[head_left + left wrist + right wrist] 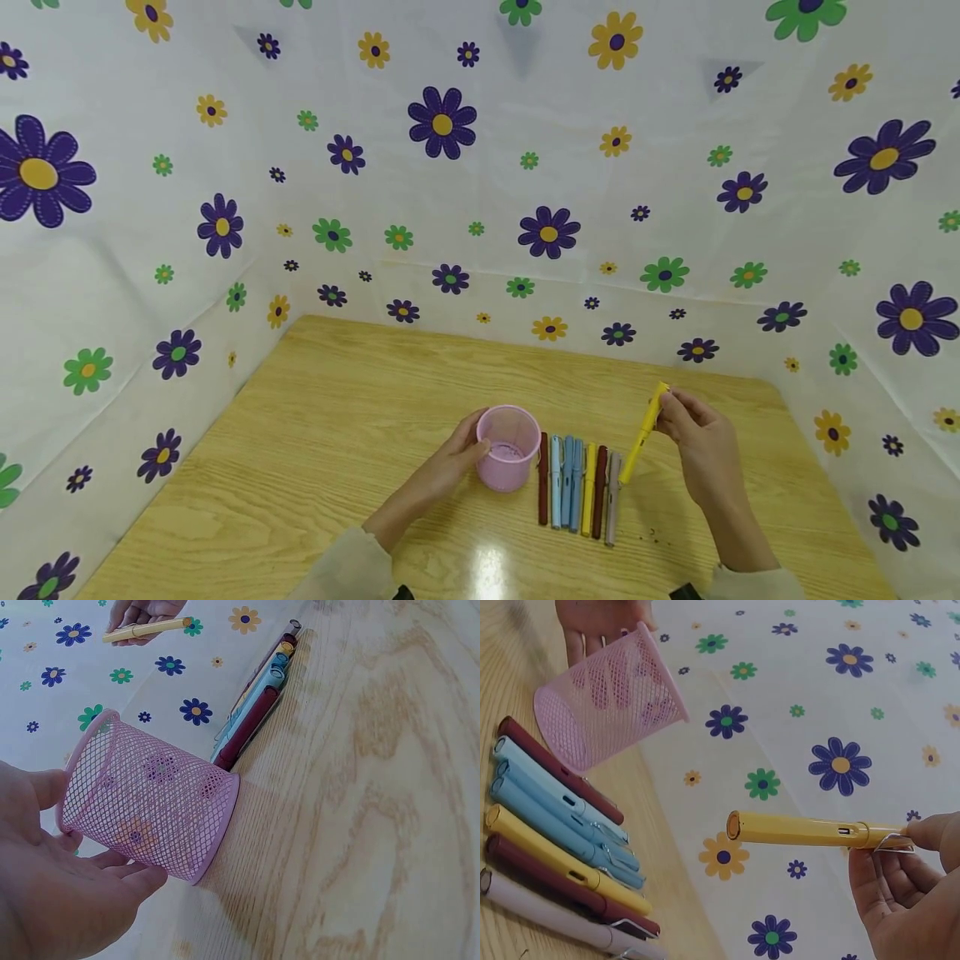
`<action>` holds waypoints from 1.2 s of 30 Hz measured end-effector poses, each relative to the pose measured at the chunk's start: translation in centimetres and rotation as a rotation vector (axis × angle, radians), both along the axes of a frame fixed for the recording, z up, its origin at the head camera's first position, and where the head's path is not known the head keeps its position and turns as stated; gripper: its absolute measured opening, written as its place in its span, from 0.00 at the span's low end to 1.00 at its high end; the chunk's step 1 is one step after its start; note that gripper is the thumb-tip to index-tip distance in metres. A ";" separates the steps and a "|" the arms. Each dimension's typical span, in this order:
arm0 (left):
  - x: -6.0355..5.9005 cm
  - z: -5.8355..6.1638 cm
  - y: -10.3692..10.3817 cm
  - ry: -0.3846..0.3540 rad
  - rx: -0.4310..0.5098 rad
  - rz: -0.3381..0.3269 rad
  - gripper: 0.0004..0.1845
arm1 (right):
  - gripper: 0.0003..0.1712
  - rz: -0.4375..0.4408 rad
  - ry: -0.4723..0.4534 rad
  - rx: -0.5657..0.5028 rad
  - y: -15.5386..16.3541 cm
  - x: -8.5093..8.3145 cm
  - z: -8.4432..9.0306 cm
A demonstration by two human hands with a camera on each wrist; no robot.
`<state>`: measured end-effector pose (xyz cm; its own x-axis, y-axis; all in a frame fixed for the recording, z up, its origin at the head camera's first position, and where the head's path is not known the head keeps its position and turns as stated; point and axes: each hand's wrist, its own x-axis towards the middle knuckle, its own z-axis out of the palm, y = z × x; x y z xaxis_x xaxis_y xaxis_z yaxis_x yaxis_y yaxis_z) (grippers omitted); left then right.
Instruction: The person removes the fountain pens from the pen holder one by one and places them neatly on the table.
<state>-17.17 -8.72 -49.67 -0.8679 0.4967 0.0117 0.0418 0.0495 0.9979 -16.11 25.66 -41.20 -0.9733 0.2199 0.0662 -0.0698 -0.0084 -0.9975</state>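
- Above the wooden table (300, 433), near its right side, the right hand (693, 433) pinches a yellow plastic pen with a metal clip (643, 432) by its upper, clip end; fingertips and thumb are curled round the barrel, and the pen slants down to the left, clear of the tabletop.
- From the right wrist view, that yellow pen (810, 829) lies nearly level in the frame, its round butt end free and the clip tucked against the fingers (889, 885).
- Just below and left of the pen's lower tip lies a row of six capped pens (577, 487), side by side and touching: dark red, two light blue, yellow, dark red, and pale grey, counted from the left.
- Right beside the row's dark red end stands a pink wire-mesh pen cup (508, 446), upright on the table with its open mouth upward.
- Against the cup's left wall rests the left hand (457, 454), fingers loosely curved round the mesh and thumb near the rim; the left wrist view shows the palm (52, 892) cradling the cup (150, 799) rather than squeezing it.
- Behind and to both sides of the table hangs a white cloth printed with purple, yellow and green flowers (442, 121).
- Pale sleeves (345, 567) cover both forearms at the bottom edge.
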 end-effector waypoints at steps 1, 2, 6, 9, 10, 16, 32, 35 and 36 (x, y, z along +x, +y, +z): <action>0.0 0.0 0.0 0.000 0.001 -0.001 0.33 | 0.20 0.002 0.001 0.001 0.2 0.1 -0.1; 0.0 0.0 0.0 0.001 0.001 -0.003 0.33 | 0.20 0.003 0.000 0.008 0.3 0.1 -0.2; 0.0 -0.1 0.0 0.006 0.002 -0.007 0.33 | 0.18 0.006 -0.020 0.022 0.8 0.4 -0.8; -0.1 -0.1 0.0 0.010 0.003 -0.010 0.32 | 0.20 -0.001 -0.052 0.047 1.3 0.7 -1.2; -0.1 -0.1 0.0 0.012 0.004 -0.013 0.33 | 0.21 -0.003 -0.062 0.063 1.5 0.8 -1.4; 0.0 -0.2 -0.1 0.000 0.001 -0.014 0.34 | 0.26 -0.009 -0.105 0.094 2.3 1.1 -2.3; 0.1 -0.1 -0.1 0.009 0.001 -0.007 0.34 | 0.35 -0.017 -0.250 0.152 2.8 1.3 -3.9; 0.1 -0.1 -0.1 0.013 -0.002 -0.008 0.33 | 0.35 -0.004 -0.261 0.154 2.9 1.3 -4.2; 0.0 -0.1 0.0 0.013 -0.001 -0.007 0.33 | 0.35 0.000 -0.268 0.159 2.9 1.4 -4.3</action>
<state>-17.14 -8.75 -49.80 -0.8639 0.5032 0.0223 0.0552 0.0506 0.9972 -14.76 28.55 -45.49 -0.9607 0.2276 -0.1587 0.1955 0.1494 -0.9693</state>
